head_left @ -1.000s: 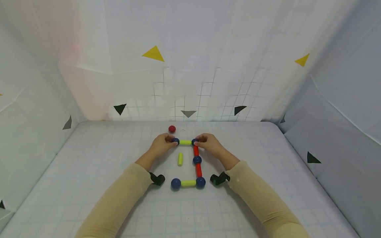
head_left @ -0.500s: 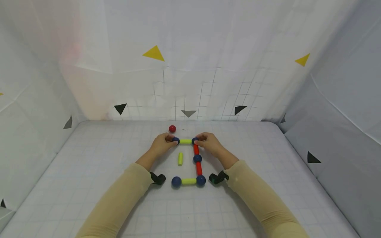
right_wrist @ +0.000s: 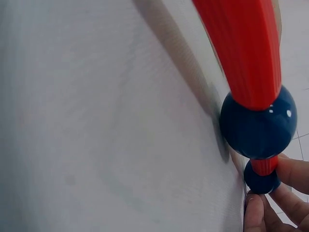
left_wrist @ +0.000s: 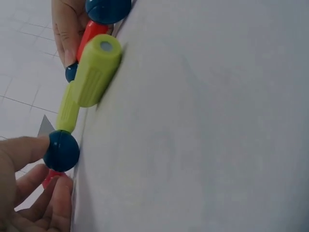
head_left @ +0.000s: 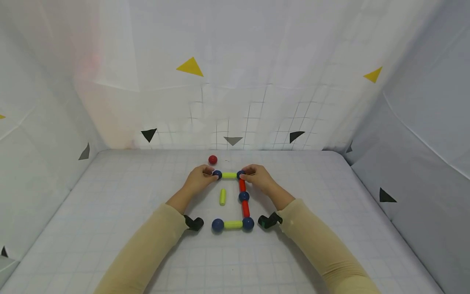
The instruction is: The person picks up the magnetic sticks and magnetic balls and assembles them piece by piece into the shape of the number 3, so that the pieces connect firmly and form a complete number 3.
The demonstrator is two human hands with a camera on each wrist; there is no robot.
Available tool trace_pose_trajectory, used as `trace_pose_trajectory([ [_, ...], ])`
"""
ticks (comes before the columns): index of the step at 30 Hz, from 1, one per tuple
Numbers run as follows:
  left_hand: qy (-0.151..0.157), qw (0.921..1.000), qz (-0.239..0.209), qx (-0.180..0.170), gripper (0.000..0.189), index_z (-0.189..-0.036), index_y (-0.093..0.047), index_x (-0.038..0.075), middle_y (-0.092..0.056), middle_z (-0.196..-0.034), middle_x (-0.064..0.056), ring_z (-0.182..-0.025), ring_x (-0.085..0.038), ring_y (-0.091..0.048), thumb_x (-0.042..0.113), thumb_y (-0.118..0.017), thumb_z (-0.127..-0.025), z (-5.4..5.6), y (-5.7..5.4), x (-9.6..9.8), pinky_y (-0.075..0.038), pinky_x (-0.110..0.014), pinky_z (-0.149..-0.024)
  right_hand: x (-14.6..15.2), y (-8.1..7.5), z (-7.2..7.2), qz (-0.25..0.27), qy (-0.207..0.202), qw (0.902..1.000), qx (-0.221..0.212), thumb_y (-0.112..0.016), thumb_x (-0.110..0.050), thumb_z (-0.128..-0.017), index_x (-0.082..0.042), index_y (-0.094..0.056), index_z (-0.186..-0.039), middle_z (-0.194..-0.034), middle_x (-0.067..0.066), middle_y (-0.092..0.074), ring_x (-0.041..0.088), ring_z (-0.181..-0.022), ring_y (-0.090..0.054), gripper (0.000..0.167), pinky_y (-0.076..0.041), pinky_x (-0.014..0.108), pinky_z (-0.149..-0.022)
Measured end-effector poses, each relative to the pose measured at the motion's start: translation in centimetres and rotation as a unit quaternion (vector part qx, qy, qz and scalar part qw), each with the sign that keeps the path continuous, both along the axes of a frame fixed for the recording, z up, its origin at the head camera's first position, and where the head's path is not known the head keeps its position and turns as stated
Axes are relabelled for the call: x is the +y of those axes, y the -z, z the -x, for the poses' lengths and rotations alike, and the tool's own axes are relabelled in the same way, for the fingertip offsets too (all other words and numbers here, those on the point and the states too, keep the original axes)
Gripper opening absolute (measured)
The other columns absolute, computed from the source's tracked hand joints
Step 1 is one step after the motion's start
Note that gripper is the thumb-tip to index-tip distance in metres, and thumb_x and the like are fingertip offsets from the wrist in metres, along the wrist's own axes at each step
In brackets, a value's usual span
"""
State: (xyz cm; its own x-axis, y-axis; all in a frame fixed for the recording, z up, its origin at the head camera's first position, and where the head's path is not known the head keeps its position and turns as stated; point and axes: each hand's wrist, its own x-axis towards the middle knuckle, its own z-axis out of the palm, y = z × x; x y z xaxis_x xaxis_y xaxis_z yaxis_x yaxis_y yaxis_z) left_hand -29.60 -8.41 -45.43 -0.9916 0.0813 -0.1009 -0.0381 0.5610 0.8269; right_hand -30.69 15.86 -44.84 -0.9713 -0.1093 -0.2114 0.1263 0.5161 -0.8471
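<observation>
Blue balls joined by yellow-green and red rods form a bracket shape on the table in the head view. My left hand (head_left: 198, 177) pinches its far left blue ball (head_left: 218, 175) (left_wrist: 61, 151) between thumb and fingers. At the other end of the far yellow-green rod (head_left: 229, 175), my right hand (head_left: 258, 178) pinches the far right blue ball (right_wrist: 260, 181). From there two red rods (head_left: 242, 185) run toward me through a middle blue ball (head_left: 244, 197). A near yellow-green rod (head_left: 233, 224) links the near right ball (head_left: 248, 224) and near left ball (head_left: 218, 225).
A loose yellow-green rod (head_left: 222, 197) lies inside the bracket, between my forearms. Just beyond my left hand sits a red ball (head_left: 213, 159). White sheet walls with yellow and black triangles enclose the gridded white table (head_left: 110, 204).
</observation>
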Motion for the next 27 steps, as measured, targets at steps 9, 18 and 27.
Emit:
trace_pose_trajectory([
  [9,-0.004,0.9999,0.007,0.009,0.031,-0.116,-0.065,0.009,-0.066,-0.113,-0.008,-0.105,-0.024,-0.061,0.027,-0.074,-0.092,-0.9,-0.2,-0.1,-0.053,-0.035,-0.087,0.1,0.1,0.0,-0.002,0.0,1.0,0.0,-0.074,-0.024,-0.092,-0.009,-0.065,-0.127,-0.129,0.013,-0.06,0.029,-0.115,-0.056,0.038,-0.049,0.044,-0.097],
  [18,0.043,0.9988,0.023,0.007,0.026,-0.11,-0.068,0.009,-0.066,-0.098,-0.003,-0.089,-0.019,-0.059,0.026,-0.075,-0.091,-2.1,-0.1,-0.5,-0.051,-0.029,-0.075,0.0,0.4,0.1,-0.001,-0.003,1.0,0.0,-0.074,-0.025,-0.092,-0.01,-0.065,-0.126,-0.128,0.012,-0.061,0.028,-0.115,-0.056,0.039,-0.05,0.043,-0.097],
  [27,0.125,0.9911,0.045,-0.008,0.038,-0.117,-0.067,0.009,-0.064,-0.1,-0.001,-0.091,-0.017,-0.057,0.031,-0.078,-0.088,-3.0,-0.4,-0.1,-0.05,-0.03,-0.078,0.3,0.4,0.3,-0.002,-0.008,1.0,0.0,-0.075,-0.027,-0.092,-0.011,-0.065,-0.127,-0.129,0.011,-0.061,0.028,-0.115,-0.056,0.04,-0.05,0.043,-0.097],
])
